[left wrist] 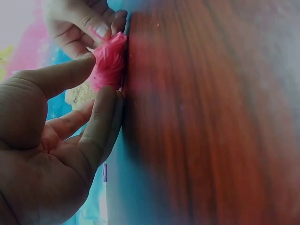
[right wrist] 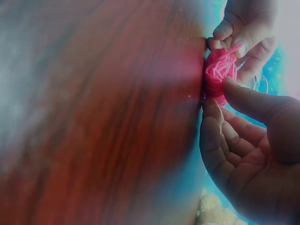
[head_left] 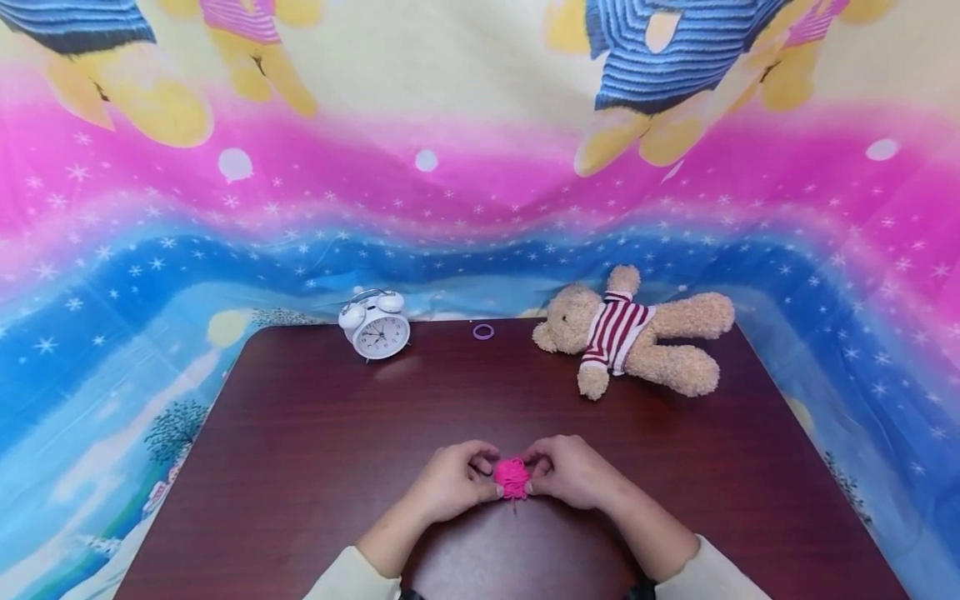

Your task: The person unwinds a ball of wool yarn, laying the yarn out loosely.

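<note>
A small bundle of bright pink yarn [head_left: 513,477] sits on the dark wooden table [head_left: 337,467], between the two hands. My left hand [head_left: 457,482] holds its left side with the thumb and fingertips; a loose strand lies by that thumb in the right wrist view. From the other side, my right hand [head_left: 572,473] grips the bundle the same way. Wound strands of the yarn [right wrist: 220,75] show up close in the right wrist view, where the right thumb [right wrist: 248,101] touches it. A short loose end hangs toward the front in the head view.
A white twin-bell alarm clock [head_left: 381,333] stands at the table's back left. Near the back edge lies a purple ring [head_left: 483,332]. On the right, a teddy bear [head_left: 618,329] in a striped shirt lies on its back. A printed cloth [head_left: 480,192] surrounds the table.
</note>
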`<state>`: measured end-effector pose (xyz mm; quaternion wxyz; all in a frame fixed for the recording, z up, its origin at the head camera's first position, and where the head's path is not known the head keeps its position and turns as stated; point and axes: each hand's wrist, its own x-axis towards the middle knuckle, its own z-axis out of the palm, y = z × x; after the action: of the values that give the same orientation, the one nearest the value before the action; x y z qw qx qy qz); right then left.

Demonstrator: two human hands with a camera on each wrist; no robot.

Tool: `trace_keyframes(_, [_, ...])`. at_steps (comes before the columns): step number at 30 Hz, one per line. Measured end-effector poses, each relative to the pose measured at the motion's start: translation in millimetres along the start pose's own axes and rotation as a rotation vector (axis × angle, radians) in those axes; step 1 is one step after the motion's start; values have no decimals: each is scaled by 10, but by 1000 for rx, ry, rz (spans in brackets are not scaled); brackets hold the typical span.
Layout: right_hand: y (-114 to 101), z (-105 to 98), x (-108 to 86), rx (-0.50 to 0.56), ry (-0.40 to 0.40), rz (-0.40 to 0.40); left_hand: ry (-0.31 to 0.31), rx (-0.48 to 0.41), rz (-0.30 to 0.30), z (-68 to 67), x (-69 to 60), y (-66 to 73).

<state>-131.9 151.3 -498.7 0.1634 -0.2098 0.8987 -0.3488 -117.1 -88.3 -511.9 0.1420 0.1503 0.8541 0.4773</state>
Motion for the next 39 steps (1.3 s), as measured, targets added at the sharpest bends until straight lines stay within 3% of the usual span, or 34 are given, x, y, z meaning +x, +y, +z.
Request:
trace_keyframes(9, [-27, -8, 23, 17, 17, -21, 9, -33, 16, 57, 39, 10])
trace_keyframes(16, [-67, -66, 25, 45, 53, -29, 23, -173, -1, 38, 48, 18])
trace_keyframes(21, [-72, -94, 29, 38, 120, -29, 35, -283, 1, 34, 68, 35])
trace_keyframes(28, [-120, -109, 12, 127, 196, -21, 106, -424, 5, 4, 67, 92])
trace_keyframes(33, [-135, -103, -1, 226, 160, 19, 139, -455, 4, -38, 68, 120])
trace_keyframes(39, [-160, -62, -4, 353, 86, 46, 136, -460, -4, -103, 77, 153])
